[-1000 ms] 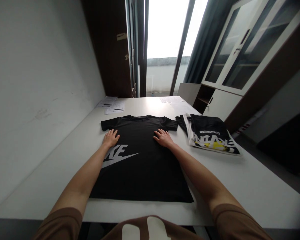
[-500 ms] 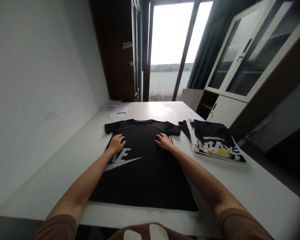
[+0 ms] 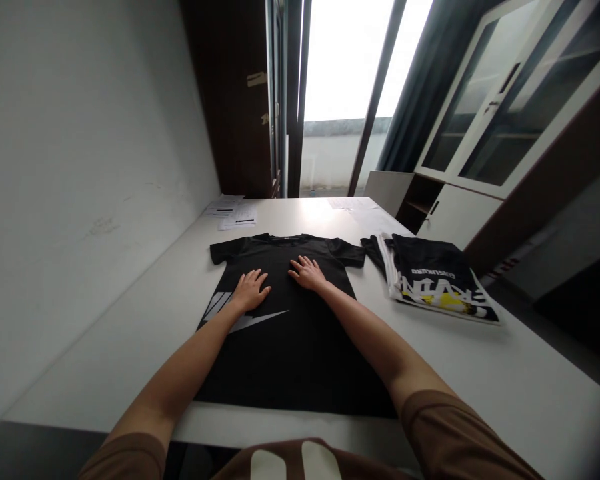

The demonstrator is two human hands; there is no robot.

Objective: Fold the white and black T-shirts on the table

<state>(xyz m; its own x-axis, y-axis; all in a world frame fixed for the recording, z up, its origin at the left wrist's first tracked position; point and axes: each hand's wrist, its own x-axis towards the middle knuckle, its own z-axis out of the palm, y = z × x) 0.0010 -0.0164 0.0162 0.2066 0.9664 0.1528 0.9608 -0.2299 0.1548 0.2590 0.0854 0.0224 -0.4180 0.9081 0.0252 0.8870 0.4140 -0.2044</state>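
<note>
While your left hand (image 3: 250, 289) lies flat on the black T-shirt (image 3: 290, 333), fingers slightly apart and clamped on nothing, it covers the middle of the shirt's white logo (image 3: 233, 313), so only the outer strokes can be read. Your right hand (image 3: 307, 273) rests palm down just beside it, nearer the collar, fingers likewise apart. The T-shirt lies spread face up on the white table (image 3: 505, 373), its hem at the near edge, both sleeves out flat. Near the right edge sits a folded stack of garments (image 3: 435, 280), well apart from your hands; its print is too small to read. Papers (image 3: 233, 212) lie at the far left corner, their text illegible.
</note>
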